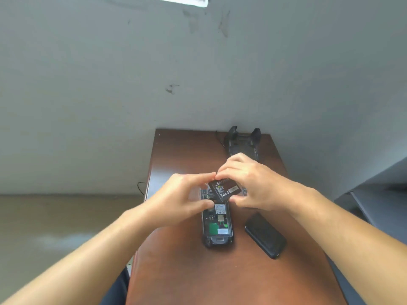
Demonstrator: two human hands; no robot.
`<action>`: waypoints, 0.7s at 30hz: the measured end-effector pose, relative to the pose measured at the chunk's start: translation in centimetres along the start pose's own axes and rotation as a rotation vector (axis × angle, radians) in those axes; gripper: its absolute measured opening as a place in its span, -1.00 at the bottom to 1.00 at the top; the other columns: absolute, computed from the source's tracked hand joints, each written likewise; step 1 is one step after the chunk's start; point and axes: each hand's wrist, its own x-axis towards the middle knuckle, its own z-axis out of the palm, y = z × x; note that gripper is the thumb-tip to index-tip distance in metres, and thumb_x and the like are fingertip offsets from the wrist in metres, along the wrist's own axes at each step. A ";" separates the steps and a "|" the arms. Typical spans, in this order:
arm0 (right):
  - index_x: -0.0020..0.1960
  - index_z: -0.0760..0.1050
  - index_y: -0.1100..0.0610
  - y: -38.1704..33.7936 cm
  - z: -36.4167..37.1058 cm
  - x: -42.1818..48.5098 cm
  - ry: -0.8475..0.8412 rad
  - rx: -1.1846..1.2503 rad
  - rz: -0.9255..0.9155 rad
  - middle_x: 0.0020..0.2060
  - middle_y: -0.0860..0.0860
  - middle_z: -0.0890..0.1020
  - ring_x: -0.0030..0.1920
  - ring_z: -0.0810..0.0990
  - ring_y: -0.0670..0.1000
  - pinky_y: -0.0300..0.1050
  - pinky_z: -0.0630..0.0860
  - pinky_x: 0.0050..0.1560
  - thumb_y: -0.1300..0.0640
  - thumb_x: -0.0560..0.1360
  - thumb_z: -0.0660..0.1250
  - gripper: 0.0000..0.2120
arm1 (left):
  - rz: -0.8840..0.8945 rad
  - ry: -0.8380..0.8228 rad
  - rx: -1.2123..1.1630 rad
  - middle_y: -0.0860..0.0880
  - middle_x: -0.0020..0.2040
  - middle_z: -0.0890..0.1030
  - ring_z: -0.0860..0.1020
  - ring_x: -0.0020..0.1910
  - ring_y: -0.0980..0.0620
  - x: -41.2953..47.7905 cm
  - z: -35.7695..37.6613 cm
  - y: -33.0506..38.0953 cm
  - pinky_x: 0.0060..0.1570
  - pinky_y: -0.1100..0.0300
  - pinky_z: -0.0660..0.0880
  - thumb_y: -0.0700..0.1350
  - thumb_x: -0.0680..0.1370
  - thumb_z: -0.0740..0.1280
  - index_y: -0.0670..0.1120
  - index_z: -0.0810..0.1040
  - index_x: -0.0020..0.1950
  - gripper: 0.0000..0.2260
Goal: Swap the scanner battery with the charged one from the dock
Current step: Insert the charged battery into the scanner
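Brown wooden table (198, 282) runs up from 6 o'clock. At centre, a black scanner (218, 227) lies face down, its back open, showing a green patch and white labels. Just above its far end, a flat black battery (222, 190) with white print and a pale sticker is held tilted. The left hand (182, 199) pinches its left edge between curved forefinger and thumb. The right hand (253, 183) grips the right side, fingers curled over. A black cover (265, 235) lies at 4 o'clock of the scanner. The dock (242, 142) stands at 1 o'clock.
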 end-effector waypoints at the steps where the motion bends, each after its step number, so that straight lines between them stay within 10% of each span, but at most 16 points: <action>1: 0.29 0.56 0.03 -0.3 0.3 -0.2 0.011 -0.018 -0.011 0.18 -0.12 0.61 0.31 0.41 -0.03 -0.09 0.47 0.30 0.10 0.37 0.47 -0.52 | -0.067 0.009 -0.098 0.19 0.22 0.65 0.58 0.14 0.30 -0.5 0.3 0.1 0.22 0.33 0.44 0.09 0.45 0.46 0.08 0.52 0.42 -0.47; 7: 0.30 0.55 -0.02 -2.0 1.9 -1.3 0.003 -0.080 -0.044 0.19 -0.18 0.60 0.29 0.41 0.00 0.06 0.50 0.23 0.08 0.36 0.45 -0.50 | -0.481 0.161 -0.776 -0.07 -0.02 0.76 0.73 -0.03 0.02 -2.3 2.1 2.1 0.12 0.06 0.63 -0.17 0.57 0.41 -0.07 0.72 0.07 -0.88; 15: 0.33 0.54 -0.05 -3.1 2.9 -2.3 0.057 -0.105 -0.101 0.22 -0.20 0.60 0.29 0.44 0.02 0.12 0.54 0.08 0.13 0.37 0.44 -0.47 | -0.555 0.286 -0.911 -0.05 0.01 0.76 0.70 0.09 -0.01 -4.6 3.5 4.1 0.23 -0.03 0.57 -0.27 0.53 0.43 -0.05 0.73 0.07 -0.81; 21: 0.55 0.34 0.07 -3.8 3.9 -4.8 0.329 0.143 0.112 0.51 -0.07 0.39 0.55 0.25 -0.03 0.05 0.38 0.46 0.02 0.45 0.43 -0.30 | -0.572 0.436 -1.116 -0.06 0.03 0.75 0.70 0.08 0.01 -5.5 4.7 5.7 0.05 0.23 0.61 -0.30 0.54 0.40 -0.07 0.69 0.10 -0.80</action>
